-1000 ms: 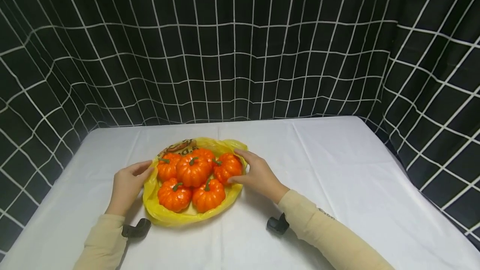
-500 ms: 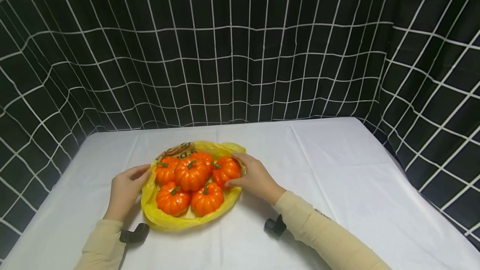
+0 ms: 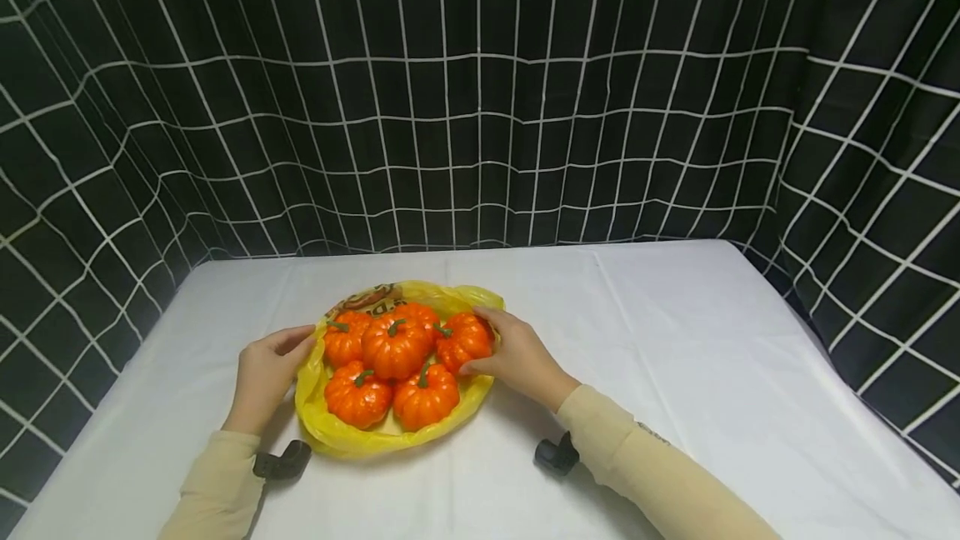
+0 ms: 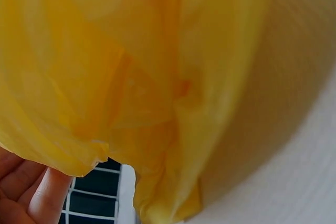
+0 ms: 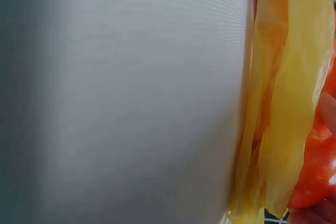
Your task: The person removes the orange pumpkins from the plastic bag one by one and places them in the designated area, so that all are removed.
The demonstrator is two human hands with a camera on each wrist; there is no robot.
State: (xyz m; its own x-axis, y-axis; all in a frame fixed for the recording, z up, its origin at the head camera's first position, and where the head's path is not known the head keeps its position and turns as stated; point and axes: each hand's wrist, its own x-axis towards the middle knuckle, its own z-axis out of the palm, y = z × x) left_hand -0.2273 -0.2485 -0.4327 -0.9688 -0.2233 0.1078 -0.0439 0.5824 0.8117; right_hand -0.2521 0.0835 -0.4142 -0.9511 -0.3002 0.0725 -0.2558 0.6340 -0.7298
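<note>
Several small orange pumpkins with green stems lie in a yellow plastic bag [image 3: 348,440], its mouth spread wide and rolled low around them. One pumpkin [image 3: 396,346] rests on top of the others in the middle. At the bag's left rim, my left hand [image 3: 266,373] pinches the plastic; its fingers [image 4: 50,195] show beside the bag's edge in the left wrist view. My right hand [image 3: 523,359] reaches over the right rim and grips the rightmost pumpkin [image 3: 465,340], thumb in front and fingers behind. The right wrist view shows the thumb against its orange skin [image 5: 315,177].
A white cloth [image 3: 645,340] covers the table. Black curtains with a white grid [image 3: 480,107] stand behind it and along both sides. Dark wrist-camera mounts [image 3: 283,461] sit under both beige sleeves [image 3: 645,473].
The head view has shifted slightly. Both hands, the bag and the pumpkins keep nearly the same places relative to one another.
</note>
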